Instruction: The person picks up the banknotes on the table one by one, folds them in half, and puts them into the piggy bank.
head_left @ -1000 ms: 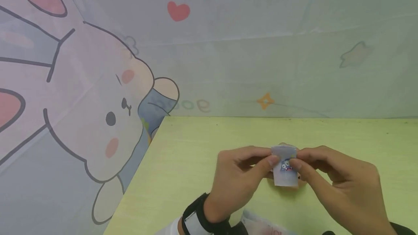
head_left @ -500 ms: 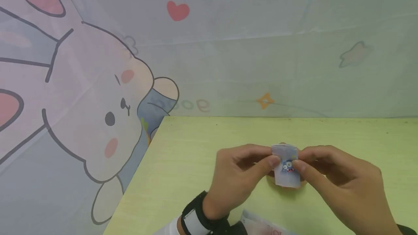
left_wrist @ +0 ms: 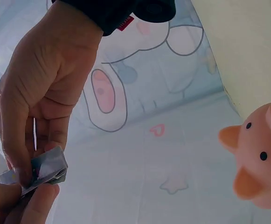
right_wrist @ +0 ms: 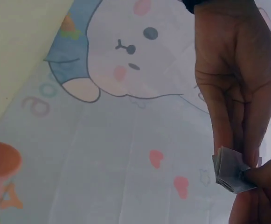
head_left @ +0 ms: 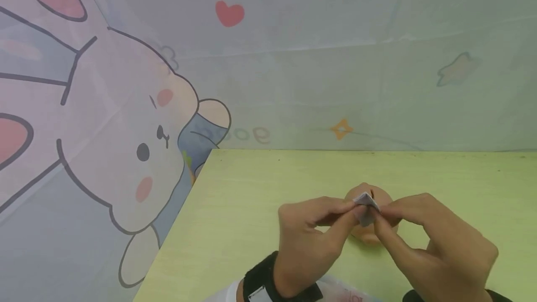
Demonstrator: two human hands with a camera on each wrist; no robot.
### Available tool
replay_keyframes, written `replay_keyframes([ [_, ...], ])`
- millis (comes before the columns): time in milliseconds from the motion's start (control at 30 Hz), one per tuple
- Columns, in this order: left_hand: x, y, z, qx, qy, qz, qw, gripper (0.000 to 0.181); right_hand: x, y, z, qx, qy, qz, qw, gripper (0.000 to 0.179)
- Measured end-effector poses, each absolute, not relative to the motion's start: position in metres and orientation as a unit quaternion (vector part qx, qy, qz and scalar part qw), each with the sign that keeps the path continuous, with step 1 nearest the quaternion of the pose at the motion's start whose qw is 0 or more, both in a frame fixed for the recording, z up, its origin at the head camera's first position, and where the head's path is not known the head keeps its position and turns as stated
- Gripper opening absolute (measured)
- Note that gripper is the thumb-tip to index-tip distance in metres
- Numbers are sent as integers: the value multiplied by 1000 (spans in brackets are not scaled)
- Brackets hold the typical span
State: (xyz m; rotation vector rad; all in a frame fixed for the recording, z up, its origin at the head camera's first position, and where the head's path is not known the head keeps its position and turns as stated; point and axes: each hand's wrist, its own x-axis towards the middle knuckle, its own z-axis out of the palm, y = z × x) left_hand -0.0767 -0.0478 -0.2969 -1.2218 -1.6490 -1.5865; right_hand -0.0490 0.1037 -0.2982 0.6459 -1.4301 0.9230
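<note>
A small folded piece of paper (head_left: 367, 219), pale grey-blue, is held between both hands in the head view. The left hand (head_left: 312, 236) pinches its left edge with thumb and fingers, while the right hand (head_left: 440, 241) pinches the right edge. It is bent into a peak at the top. Several stacked layers show along its edge in the right wrist view, where the paper (right_wrist: 231, 170) is partly covered by fingers. Just behind and below the hands sits a pink-orange pig figure (head_left: 364, 236) with a dark slot on top. Its ears and eyes appear in the left wrist view.
A banknote-like paper (head_left: 346, 291) with red print lies at the table's near edge, partly hidden by the left wrist strap (head_left: 262, 276). The yellow-green table (head_left: 251, 190) meets a cartoon rabbit cloth (head_left: 126, 129) at the back and left.
The paper was upright with its cartoon print facing the camera; now it is tilted and bent into a peak. The hands have dropped slightly, leaving more of the pig in view.
</note>
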Motion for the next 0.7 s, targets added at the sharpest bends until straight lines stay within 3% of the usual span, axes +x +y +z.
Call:
replay_keyframes([
  [100,-78,-49,-296,-455,-591,-622,238,9,-52,99,-298,289,-588,391,647,26],
  [300,-85,-50,-299,-410,-545,-710,174,15,-47,102,-294,293,-642,396,588,32],
  [533,-85,-43,-309,-440,-487,-740,149,18,-54,94,-301,299,-585,349,669,25],
  [700,-86,-44,-310,-450,-478,-744,123,19,-56,90,-299,312,-571,359,669,22],
])
